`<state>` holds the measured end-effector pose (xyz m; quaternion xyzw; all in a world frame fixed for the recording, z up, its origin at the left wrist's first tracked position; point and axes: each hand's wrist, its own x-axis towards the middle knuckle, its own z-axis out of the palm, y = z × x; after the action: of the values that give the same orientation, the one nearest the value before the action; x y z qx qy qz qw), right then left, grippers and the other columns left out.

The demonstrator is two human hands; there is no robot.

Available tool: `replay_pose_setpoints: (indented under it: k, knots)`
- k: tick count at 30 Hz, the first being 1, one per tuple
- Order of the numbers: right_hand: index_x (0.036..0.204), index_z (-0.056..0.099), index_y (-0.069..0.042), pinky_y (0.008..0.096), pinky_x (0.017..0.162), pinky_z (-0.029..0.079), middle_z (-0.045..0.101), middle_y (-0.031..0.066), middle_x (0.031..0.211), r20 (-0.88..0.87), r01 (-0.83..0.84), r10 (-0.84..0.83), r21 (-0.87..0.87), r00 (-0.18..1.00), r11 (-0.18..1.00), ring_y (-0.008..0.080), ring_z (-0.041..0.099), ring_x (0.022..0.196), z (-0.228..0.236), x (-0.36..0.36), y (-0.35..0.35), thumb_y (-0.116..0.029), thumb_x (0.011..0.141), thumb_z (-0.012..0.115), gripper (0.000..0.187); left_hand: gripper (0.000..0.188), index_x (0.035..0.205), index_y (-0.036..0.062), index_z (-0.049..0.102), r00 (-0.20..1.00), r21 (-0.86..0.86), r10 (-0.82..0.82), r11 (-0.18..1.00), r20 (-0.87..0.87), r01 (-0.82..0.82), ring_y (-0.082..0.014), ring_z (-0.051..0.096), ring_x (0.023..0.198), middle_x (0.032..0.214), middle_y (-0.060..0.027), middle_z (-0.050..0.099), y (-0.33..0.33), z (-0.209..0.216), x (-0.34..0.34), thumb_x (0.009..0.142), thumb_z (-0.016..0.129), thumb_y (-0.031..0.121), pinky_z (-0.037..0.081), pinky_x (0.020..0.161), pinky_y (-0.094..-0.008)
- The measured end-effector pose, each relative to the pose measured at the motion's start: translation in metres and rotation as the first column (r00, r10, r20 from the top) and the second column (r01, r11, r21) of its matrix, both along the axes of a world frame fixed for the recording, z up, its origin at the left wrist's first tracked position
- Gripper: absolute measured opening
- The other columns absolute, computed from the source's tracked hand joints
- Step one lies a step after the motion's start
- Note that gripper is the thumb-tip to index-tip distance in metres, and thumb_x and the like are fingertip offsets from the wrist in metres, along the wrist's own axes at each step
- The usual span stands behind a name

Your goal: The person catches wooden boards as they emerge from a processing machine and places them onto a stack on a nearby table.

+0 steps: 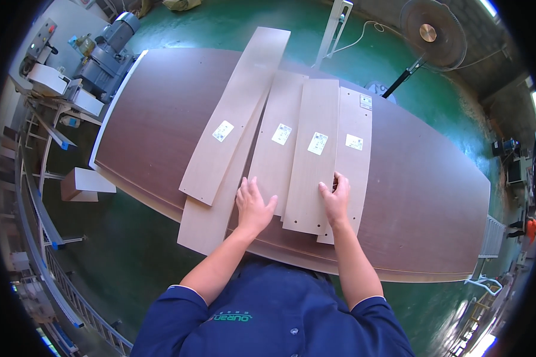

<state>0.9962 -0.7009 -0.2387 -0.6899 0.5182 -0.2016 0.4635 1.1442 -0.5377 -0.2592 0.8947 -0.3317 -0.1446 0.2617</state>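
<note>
Several long, light wood-grain panels lie overlapping, side by side. My left hand [255, 207] is open on the lower part of a middle panel [274, 160], fingers spread near its left edge. With bent fingers, my right hand [337, 199] grips the right edge of the neighbouring panel [309, 184]; its thumb is on the face and the fingertips are partly hidden. Under that edge lies the rightmost panel [354, 166]. At the left, a longer panel [235, 95] rests slanted over another panel [205, 229]. White labels and small drilled holes show on the panels.
The panels rest on a large brown board [423, 196], their near ends reaching its front edge. A machine with a motor [104, 68] stands at the far left, beside a metal rail frame [41, 202]. A round fan [432, 35] is at the far right. The floor is green.
</note>
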Motion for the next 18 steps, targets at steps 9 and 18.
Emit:
replay_pose_setpoints:
  k: [9,18]
  knots:
    - [0.138,0.039,0.000,0.0493,0.110,0.022,0.032,0.0247,0.143,-0.327,-0.151,0.021,-0.376,0.945,0.914,0.0408,0.027,0.133,-0.020,0.005,0.040,-0.027,0.083,0.066,0.068,0.072,0.134,0.0012,0.037,0.736,-0.010,0.308,0.919,-0.603,-0.393,-0.0356,0.034,0.129,0.134,-0.0234,0.041,-0.024,0.021,0.029,0.076,0.069,0.027,0.032,0.105,-0.0440]
    - [0.135,0.048,-0.004,0.0483,0.109,0.024,0.037,0.0211,0.144,-0.293,-0.141,0.026,-0.377,0.956,0.915,0.0368,0.034,0.132,-0.030,-0.010,0.021,-0.027,0.081,0.068,0.062,0.035,0.115,-0.0033,0.053,0.566,-0.154,-0.056,0.980,-0.823,-0.126,-0.0174,0.060,0.091,0.101,-0.0109,0.062,-0.046,0.032,0.054,0.085,0.064,0.013,0.050,0.079,-0.0305]
